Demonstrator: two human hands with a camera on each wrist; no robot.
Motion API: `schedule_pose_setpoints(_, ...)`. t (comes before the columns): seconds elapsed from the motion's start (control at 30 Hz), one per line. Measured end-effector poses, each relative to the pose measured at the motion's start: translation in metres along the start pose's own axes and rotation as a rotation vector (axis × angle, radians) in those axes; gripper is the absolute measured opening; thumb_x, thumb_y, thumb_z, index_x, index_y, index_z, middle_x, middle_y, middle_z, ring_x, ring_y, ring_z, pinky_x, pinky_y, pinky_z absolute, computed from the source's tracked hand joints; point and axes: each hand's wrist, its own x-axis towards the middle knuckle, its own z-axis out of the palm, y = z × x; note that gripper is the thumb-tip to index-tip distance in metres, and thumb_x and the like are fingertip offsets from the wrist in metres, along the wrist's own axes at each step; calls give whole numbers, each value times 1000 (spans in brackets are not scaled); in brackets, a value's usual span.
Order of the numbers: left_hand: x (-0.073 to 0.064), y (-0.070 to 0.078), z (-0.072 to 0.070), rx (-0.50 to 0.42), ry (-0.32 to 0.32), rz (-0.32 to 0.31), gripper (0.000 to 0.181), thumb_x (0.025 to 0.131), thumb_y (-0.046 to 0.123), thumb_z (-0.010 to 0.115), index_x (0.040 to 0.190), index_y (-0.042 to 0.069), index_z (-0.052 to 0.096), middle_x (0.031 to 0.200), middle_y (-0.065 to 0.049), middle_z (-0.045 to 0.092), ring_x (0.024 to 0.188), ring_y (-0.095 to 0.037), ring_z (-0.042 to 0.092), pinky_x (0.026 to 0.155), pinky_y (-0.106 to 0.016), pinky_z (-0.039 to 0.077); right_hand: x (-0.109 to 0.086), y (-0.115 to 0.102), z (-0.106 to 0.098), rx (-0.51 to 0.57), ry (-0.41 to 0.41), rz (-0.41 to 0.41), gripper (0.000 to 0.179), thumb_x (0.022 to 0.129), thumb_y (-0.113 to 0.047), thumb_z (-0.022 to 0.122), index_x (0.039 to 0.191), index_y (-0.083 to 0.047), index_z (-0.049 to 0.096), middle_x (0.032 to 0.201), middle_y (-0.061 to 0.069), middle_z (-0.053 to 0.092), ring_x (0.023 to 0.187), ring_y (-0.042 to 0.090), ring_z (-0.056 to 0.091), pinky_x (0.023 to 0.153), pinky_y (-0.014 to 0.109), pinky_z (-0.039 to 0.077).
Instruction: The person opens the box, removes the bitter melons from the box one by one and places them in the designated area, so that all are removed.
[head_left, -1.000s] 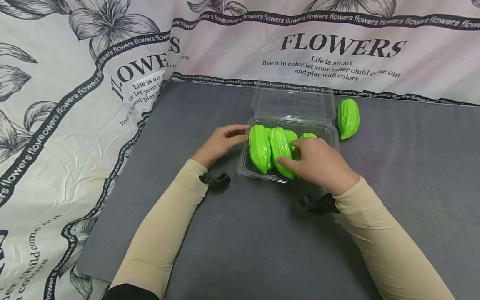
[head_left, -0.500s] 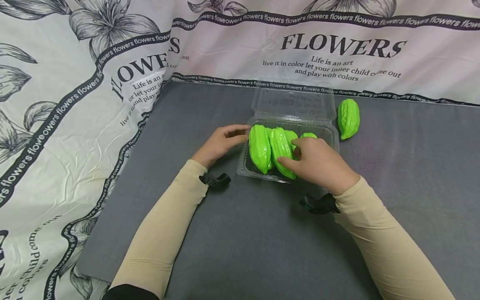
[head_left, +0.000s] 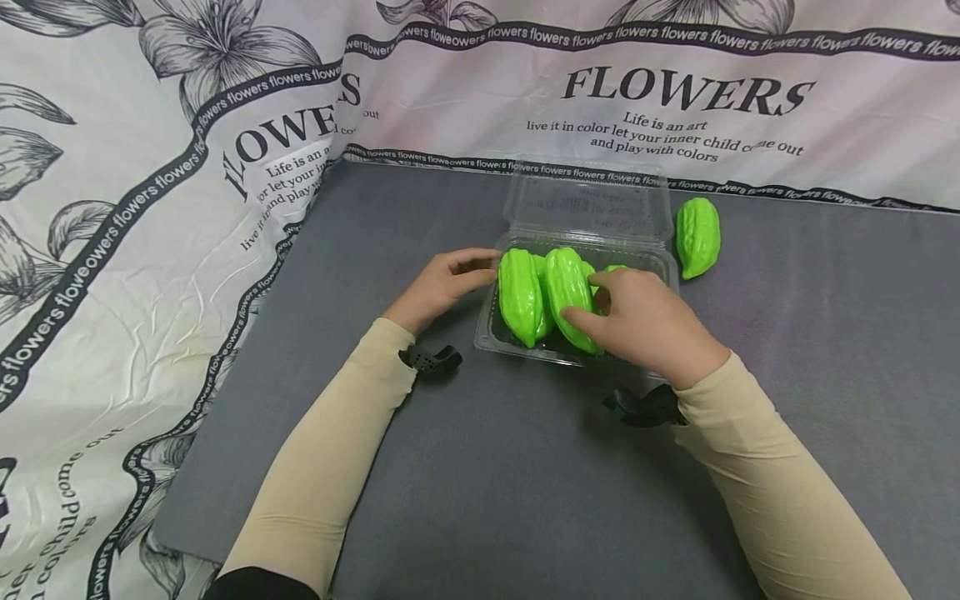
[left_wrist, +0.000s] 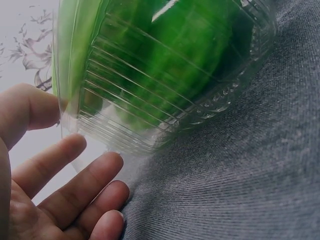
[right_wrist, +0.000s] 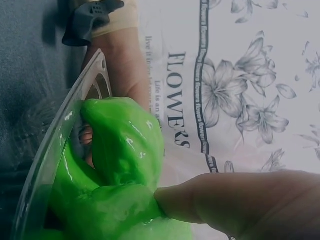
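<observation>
In the head view, a clear plastic clamshell box point(head_left: 501, 343) holds several glossy green ridged fruits with pointed ends. My right hand point(head_left: 651, 325) grips one such fruit point(head_left: 568, 292) at the middle of the box, its thumb point(right_wrist: 182, 200) pressed to the skin in the right wrist view. Its fingertips are mostly hidden. Another ridged fruit point(head_left: 519, 296) lies at the left side of the box. My left hand point(head_left: 437, 287) is at the box's left side, fingers loosely extended. The left wrist view shows its thumb point(left_wrist: 37, 107) touching the rim and fingertips close to the ribbed wall.
The box's clear lid point(head_left: 588, 204) stands raised at the back. One more green ridged fruit point(head_left: 697, 237) lies on the grey table point(head_left: 480, 500) right of the lid. A flower-printed sheet point(head_left: 450, 92) borders the table behind and to the left.
My right hand has shifted slightly right, and the gripped green fruit has moved right and slightly away with it, widening the gap to the left fruit. My left hand stays in place.
</observation>
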Motion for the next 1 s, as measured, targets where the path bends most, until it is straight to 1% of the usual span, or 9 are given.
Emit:
schedule_pose_setpoints(0.27,0,-1,-1,10,-1,-7,46,103,30,70,147,16,63,149,-3,60,141,-21,51,118,-46,41,1,3,-2,4,34,7,35,98,-36,69,77,-13,53,62,-2,42,56,16,40,55,35,33)
schedule_pose_setpoints(0.57,0,0,0,14,-5,-15,47,103,32,69,147,17,63,150,-2,59,142,-21,51,118,-46,41,0,6,-9,35,55,22,32,99,-34,67,81,-10,55,62,-2,43,58,18,42,59,37,36)
schedule_pose_setpoints(0.63,0,1,0,15,-5,-15,47,103,32,70,147,17,63,150,-2,59,142,-21,50,118,-46,41,1,7,-10,38,52,36,30,100,-34,66,88,-8,60,63,-1,44,59,19,43,60,38,36)
schedule_pose_setpoints(0.67,0,1,0,15,-5,-15,47,103,32,70,147,17,63,150,-2,59,142,-21,50,118,-46,41,1,7,-11,41,49,43,30,100,-34,66,93,-5,63,64,0,47,59,19,44,61,38,37)
schedule_pose_setpoints(0.77,0,2,0,14,-6,-11,48,102,32,70,147,17,63,150,-3,59,142,-21,51,118,-45,42,1,9,-12,50,40,61,37,101,-35,65,112,1,67,68,3,55,62,20,50,65,38,42)
schedule_pose_setpoints(0.8,0,1,0,15,-6,-10,48,102,32,71,147,16,63,150,-3,59,142,-21,51,118,-45,42,2,9,-13,52,41,62,39,101,-35,65,114,2,67,70,4,57,63,20,51,65,38,42)
schedule_pose_setpoints(0.87,0,1,0,14,-4,-8,48,102,31,71,147,16,63,150,-3,60,142,-21,51,118,-45,42,2,11,-14,52,51,57,36,101,-34,65,108,1,67,70,3,56,63,20,51,64,38,42)
schedule_pose_setpoints(0.9,0,1,0,14,-3,-8,47,102,31,71,147,16,63,149,-3,60,141,-21,51,118,-45,42,2,12,-15,53,58,54,33,101,-34,65,100,-1,66,68,2,53,62,20,49,62,38,41)
schedule_pose_setpoints(1.0,0,0,0,13,-1,-9,47,103,30,70,147,16,63,149,-3,60,141,-21,52,118,-45,42,1,16,-17,55,79,57,35,100,-34,66,80,-8,53,64,1,44,58,19,42,57,37,37)
